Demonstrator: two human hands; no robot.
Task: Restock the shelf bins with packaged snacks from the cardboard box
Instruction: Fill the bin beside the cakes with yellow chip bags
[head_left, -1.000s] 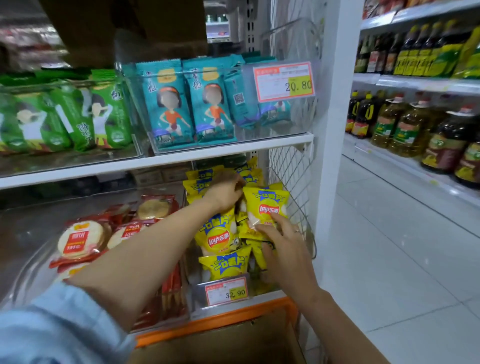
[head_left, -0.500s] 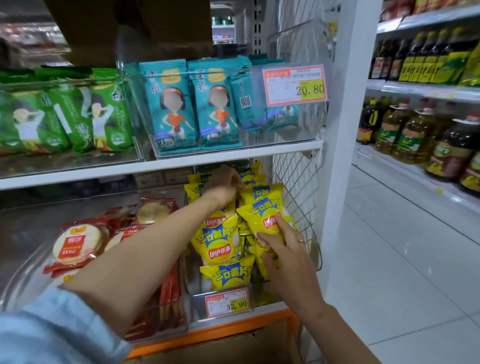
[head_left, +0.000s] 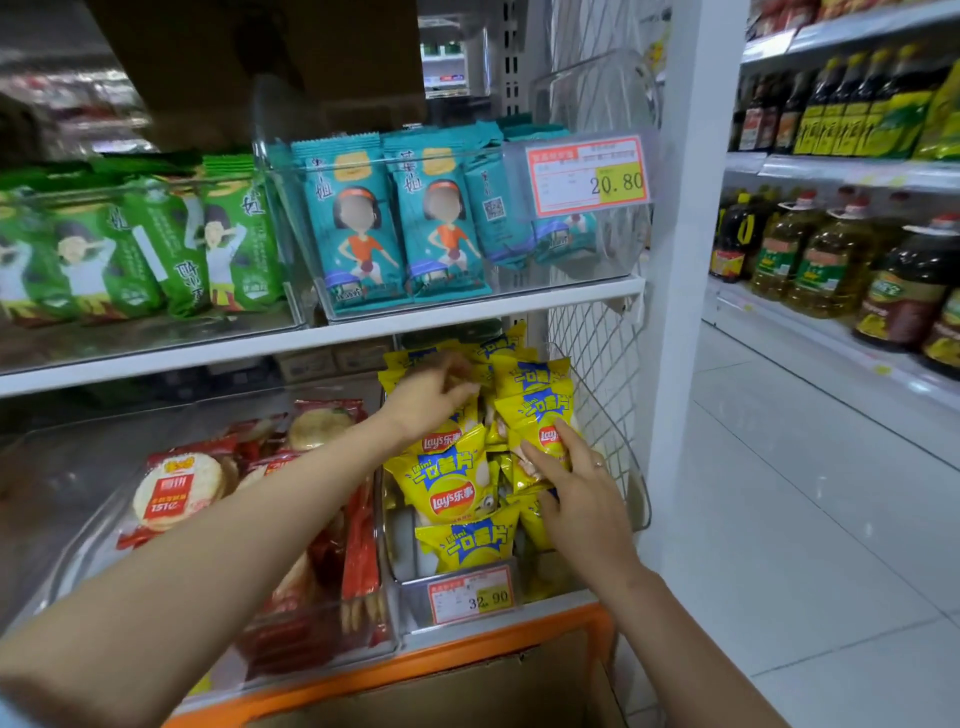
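While both hands worked above the lower price tag (head_left: 470, 597), I logged this entry.

Right hand (head_left: 582, 493), up and right of the tag: thumb and forefinger pinched the lower part of one chip bag (head_left: 535, 410), with the other fingers fairly straight. The bag stood upright with its print facing out, close beside the wire side panel (head_left: 597, 364). My reading was that it was being seated face-forward so that shoppers see the label.

Left hand (head_left: 431, 395), above the tag and further back: the fingers curled down onto the rear yellow bags (head_left: 452, 493). Blur kept me from telling whether they gripped one or only pressed the stack back to make room.

The clear bin (head_left: 540, 587) behind the tag looked nearly full. The cardboard box (head_left: 441, 701) sat below the tag, its contents hidden. I judged this bin close to done.
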